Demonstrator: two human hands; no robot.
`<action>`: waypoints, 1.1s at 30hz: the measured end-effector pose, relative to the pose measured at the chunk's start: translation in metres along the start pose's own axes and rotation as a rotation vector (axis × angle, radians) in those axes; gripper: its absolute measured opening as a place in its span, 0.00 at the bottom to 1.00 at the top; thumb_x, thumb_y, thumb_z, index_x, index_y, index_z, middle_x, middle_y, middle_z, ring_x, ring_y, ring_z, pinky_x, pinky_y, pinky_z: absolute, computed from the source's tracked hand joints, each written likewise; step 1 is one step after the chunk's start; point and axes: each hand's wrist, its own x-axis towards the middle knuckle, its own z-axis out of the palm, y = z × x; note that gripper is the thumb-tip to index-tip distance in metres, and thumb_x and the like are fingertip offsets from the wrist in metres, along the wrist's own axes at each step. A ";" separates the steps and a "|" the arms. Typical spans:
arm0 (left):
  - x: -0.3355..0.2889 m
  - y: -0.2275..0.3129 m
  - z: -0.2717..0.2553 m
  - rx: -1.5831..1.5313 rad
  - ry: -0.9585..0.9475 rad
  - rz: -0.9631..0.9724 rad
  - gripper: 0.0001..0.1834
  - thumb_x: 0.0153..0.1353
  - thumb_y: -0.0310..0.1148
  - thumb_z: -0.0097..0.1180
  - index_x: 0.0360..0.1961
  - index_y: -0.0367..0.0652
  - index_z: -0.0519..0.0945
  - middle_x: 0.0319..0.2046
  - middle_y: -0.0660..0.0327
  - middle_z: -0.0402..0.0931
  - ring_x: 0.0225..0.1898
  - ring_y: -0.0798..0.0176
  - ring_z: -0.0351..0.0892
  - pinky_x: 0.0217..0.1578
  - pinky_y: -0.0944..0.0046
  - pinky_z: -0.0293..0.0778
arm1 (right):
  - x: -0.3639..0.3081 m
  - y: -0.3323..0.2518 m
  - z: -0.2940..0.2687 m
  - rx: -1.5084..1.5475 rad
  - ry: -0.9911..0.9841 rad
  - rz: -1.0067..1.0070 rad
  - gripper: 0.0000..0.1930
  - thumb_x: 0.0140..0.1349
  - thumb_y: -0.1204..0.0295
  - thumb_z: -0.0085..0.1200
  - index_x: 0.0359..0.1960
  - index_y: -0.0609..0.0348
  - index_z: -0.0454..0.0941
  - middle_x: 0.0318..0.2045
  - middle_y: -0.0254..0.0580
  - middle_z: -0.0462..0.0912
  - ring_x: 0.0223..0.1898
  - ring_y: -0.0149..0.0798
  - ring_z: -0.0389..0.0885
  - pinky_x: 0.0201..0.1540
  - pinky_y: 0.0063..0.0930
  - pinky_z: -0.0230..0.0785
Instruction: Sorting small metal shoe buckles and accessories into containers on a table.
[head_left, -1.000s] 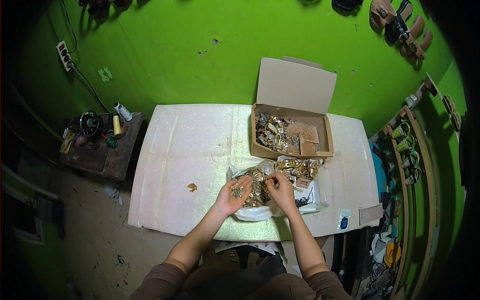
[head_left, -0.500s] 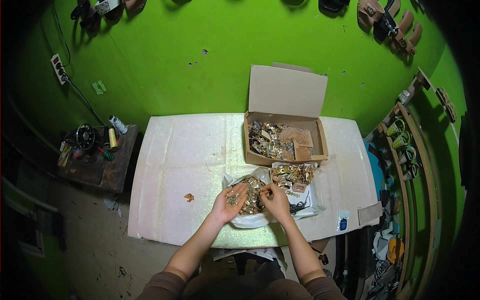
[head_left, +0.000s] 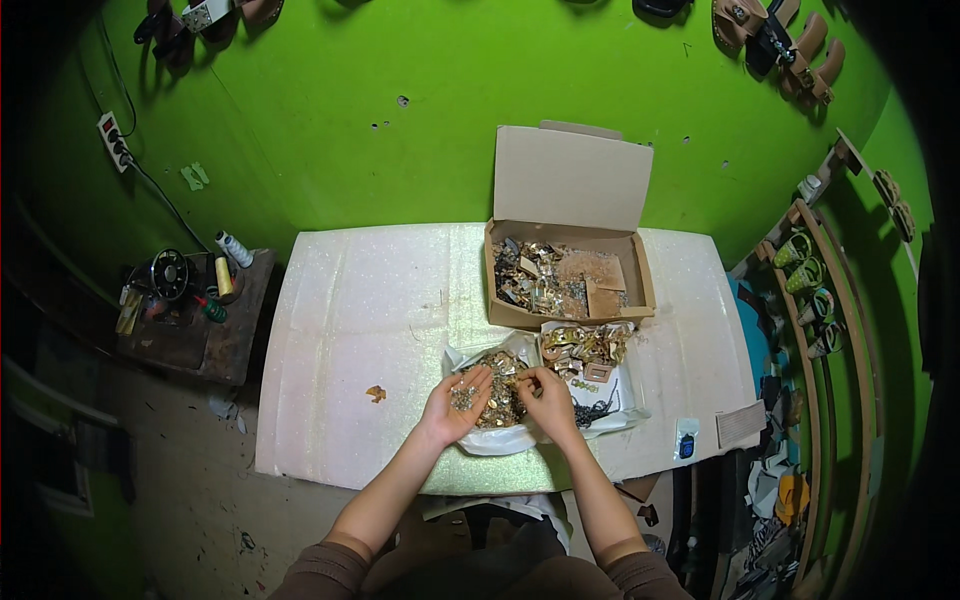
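My left hand (head_left: 455, 408) lies palm up, fingers extended, with a small heap of tiny shiny metal pieces (head_left: 464, 397) in the palm. It is over the left side of a white plastic bag (head_left: 489, 441) filled with small gold and silver-coloured fittings (head_left: 503, 371). Across from it, my right hand (head_left: 548, 404) hovers at the bag's right side, thumb and fingertips pinched together. Anything in that pinch is too small to make out. Right of the bag, a white tray (head_left: 629, 401) carries gold-coloured buckles (head_left: 585, 348) and a dark chain (head_left: 596, 411).
Behind the bag stands an open cardboard box (head_left: 570, 319) of mixed metal fittings. An orange-brown scrap (head_left: 376, 394) lies at the table's left. A small packet (head_left: 686, 438) and a card (head_left: 740, 425) lie near the right edge. A shoe rack (head_left: 812, 290) stands at right.
My right fingertips have shifted slightly at the bag's right side, still pinched. My left palm stays in place with its metal pieces. The whole view has tilted a little.
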 end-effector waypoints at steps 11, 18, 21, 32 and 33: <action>0.003 -0.012 0.016 0.004 -0.010 0.121 0.15 0.60 0.31 0.36 0.43 0.31 0.68 0.43 0.53 0.69 0.49 0.59 0.68 0.51 0.65 0.67 | -0.007 0.008 0.020 1.320 -0.087 0.569 0.15 0.58 0.73 0.44 0.47 0.65 0.64 0.40 0.45 0.72 0.42 0.34 0.71 0.46 0.23 0.64; 0.012 -0.018 0.016 0.120 -0.023 0.233 0.10 0.60 0.34 0.40 0.32 0.36 0.68 0.31 0.56 0.69 0.39 0.63 0.70 0.46 0.65 0.70 | -0.010 0.002 0.039 1.658 -0.341 0.860 0.14 0.62 0.66 0.36 0.46 0.59 0.63 0.44 0.46 0.69 0.47 0.39 0.68 0.52 0.32 0.61; 0.016 -0.026 0.014 0.184 0.043 0.269 0.10 0.60 0.34 0.40 0.31 0.37 0.68 0.31 0.57 0.70 0.37 0.64 0.70 0.45 0.66 0.70 | -0.009 -0.001 0.042 1.655 -0.316 0.929 0.11 0.61 0.67 0.36 0.42 0.57 0.66 0.39 0.40 0.71 0.44 0.37 0.70 0.51 0.32 0.62; 0.015 -0.042 0.021 0.589 0.082 0.470 0.15 0.61 0.36 0.37 0.32 0.35 0.72 0.32 0.56 0.71 0.36 0.65 0.69 0.42 0.68 0.65 | -0.007 0.022 0.056 1.784 -0.296 0.900 0.09 0.61 0.65 0.38 0.38 0.53 0.67 0.36 0.34 0.72 0.40 0.33 0.70 0.48 0.29 0.62; 0.015 -0.042 0.021 0.644 0.095 0.490 0.16 0.62 0.36 0.37 0.31 0.34 0.72 0.32 0.56 0.72 0.36 0.65 0.69 0.42 0.69 0.64 | -0.007 0.016 0.054 1.766 -0.288 0.885 0.09 0.61 0.65 0.38 0.38 0.53 0.67 0.36 0.34 0.72 0.41 0.34 0.70 0.48 0.29 0.62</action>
